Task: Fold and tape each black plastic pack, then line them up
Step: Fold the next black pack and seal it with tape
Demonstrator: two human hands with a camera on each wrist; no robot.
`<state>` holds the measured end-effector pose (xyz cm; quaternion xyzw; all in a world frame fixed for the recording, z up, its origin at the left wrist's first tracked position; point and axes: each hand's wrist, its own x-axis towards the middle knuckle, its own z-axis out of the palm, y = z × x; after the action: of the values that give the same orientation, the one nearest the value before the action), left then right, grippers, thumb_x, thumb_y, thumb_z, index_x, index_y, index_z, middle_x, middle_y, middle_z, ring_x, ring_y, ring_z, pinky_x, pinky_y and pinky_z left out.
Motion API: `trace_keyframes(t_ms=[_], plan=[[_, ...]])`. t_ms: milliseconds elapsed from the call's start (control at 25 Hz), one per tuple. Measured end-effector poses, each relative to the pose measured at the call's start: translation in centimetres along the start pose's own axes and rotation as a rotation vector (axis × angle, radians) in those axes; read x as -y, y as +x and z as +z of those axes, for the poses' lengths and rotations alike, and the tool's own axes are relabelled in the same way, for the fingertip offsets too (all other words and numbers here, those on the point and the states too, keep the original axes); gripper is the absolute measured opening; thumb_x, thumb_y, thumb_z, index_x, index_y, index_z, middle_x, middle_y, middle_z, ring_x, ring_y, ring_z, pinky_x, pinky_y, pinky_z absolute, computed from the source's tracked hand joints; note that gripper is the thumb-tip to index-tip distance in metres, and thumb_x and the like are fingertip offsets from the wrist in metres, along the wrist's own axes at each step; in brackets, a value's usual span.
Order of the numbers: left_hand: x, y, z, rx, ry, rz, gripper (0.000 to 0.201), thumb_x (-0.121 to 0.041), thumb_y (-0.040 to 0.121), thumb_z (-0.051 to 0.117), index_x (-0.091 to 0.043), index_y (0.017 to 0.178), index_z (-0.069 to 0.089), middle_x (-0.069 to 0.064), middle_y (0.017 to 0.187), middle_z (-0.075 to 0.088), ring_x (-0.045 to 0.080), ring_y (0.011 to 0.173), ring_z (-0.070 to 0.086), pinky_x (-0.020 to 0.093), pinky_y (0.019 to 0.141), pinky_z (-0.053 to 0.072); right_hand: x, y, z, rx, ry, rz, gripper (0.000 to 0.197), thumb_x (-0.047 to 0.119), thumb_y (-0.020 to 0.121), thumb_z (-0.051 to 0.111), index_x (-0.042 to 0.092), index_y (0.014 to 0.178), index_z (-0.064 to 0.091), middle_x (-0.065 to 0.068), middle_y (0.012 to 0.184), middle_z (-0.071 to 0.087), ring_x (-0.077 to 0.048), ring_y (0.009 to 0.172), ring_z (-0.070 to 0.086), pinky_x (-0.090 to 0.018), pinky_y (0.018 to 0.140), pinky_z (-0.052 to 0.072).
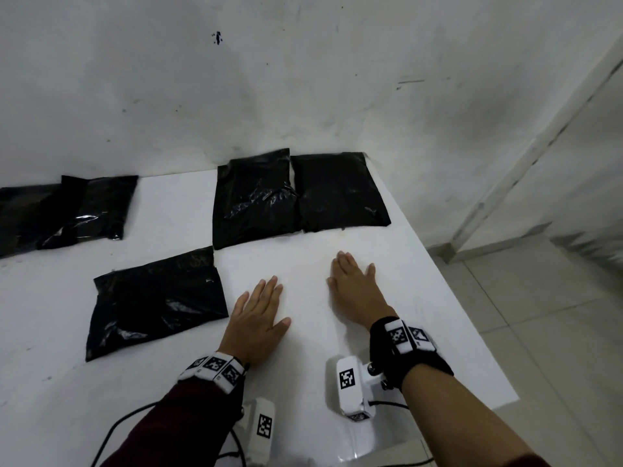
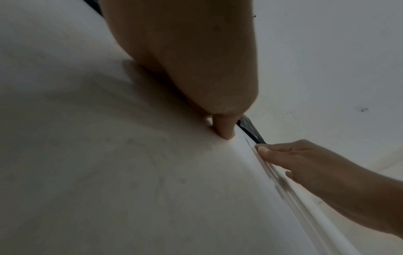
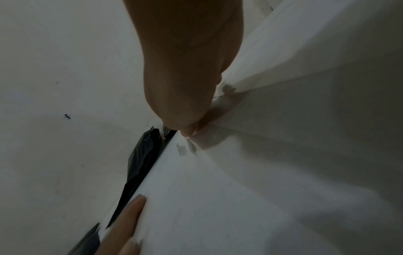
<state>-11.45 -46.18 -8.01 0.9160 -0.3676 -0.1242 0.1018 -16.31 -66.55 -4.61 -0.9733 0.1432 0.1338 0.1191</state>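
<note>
Both hands lie flat, palms down, on the white table. My left hand rests just right of a folded black pack, a small gap between them. My right hand lies in front of two black packs set side by side at the far edge, the left one and the right one. More black packs overlap at the far left. The left wrist view shows my left fingertips on the table and my right hand. Neither hand holds anything.
A stained white wall rises right behind the table. The table's right edge drops to a tiled floor. Cables from the wrist cameras trail near the front edge.
</note>
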Motion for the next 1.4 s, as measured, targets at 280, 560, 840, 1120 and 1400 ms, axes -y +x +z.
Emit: trace_keyframes(t_ms=[280, 560, 840, 1120, 1400], plan=[[-0.4, -0.1, -0.5, 0.029, 0.035, -0.033, 0.095, -0.062, 0.066, -0.009, -0.017, 0.149, -0.001, -0.004, 0.155, -0.013, 0.014, 0.144, -0.009, 0.026, 0.109, -0.010, 1.1, -1.4, 0.9, -0.043, -0.092, -0.044, 0.050, 0.010, 0.097, 0.024, -0.002, 0.145, 0.020, -0.015, 0.156, 0.014, -0.024, 0.145, 0.010, -0.054, 0.114, 0.008], [-0.6, -0.2, -0.7, 0.050, 0.064, -0.053, 0.096, -0.062, 0.063, -0.012, -0.019, 0.149, -0.005, -0.004, 0.156, -0.014, 0.011, 0.143, -0.012, 0.029, 0.113, -0.008, 2.0, -2.5, 1.9, -0.108, -0.020, -0.050, 0.053, 0.011, 0.093, 0.012, -0.007, 0.141, 0.027, -0.023, 0.151, 0.022, -0.032, 0.141, 0.018, -0.048, 0.115, 0.010], [-0.4, -0.1, -0.6, 0.069, 0.069, -0.057, 0.096, -0.063, 0.063, -0.012, -0.020, 0.149, -0.004, -0.004, 0.157, -0.012, 0.011, 0.144, -0.011, 0.031, 0.113, -0.007, 2.6, -2.8, 1.5, -0.258, 0.101, 0.113, 0.034, 0.013, 0.097, 0.033, -0.001, 0.127, 0.041, -0.018, 0.130, 0.043, -0.033, 0.117, 0.041, -0.037, 0.093, 0.035], [-0.6, 0.0, -0.5, 0.073, 0.080, -0.079, 0.098, -0.062, 0.061, -0.012, -0.019, 0.149, -0.003, -0.002, 0.157, -0.010, 0.013, 0.144, -0.009, 0.032, 0.114, -0.005, 1.7, -1.2, 0.8, -0.247, 0.123, 0.141, 0.032, 0.021, 0.099, 0.032, 0.003, 0.120, 0.048, -0.012, 0.127, 0.039, -0.029, 0.113, 0.038, -0.037, 0.086, 0.033], [-1.0, -0.2, -0.6, 0.035, 0.058, -0.083, 0.096, -0.061, 0.063, -0.010, -0.020, 0.149, 0.001, -0.003, 0.157, -0.008, 0.013, 0.144, -0.008, 0.030, 0.113, -0.006, -0.1, -0.7, 2.2, -0.368, 0.227, 0.006, 0.016, 0.000, 0.087, 0.043, 0.001, 0.093, 0.057, -0.012, 0.108, 0.050, -0.032, 0.095, 0.045, -0.038, 0.073, 0.038]])
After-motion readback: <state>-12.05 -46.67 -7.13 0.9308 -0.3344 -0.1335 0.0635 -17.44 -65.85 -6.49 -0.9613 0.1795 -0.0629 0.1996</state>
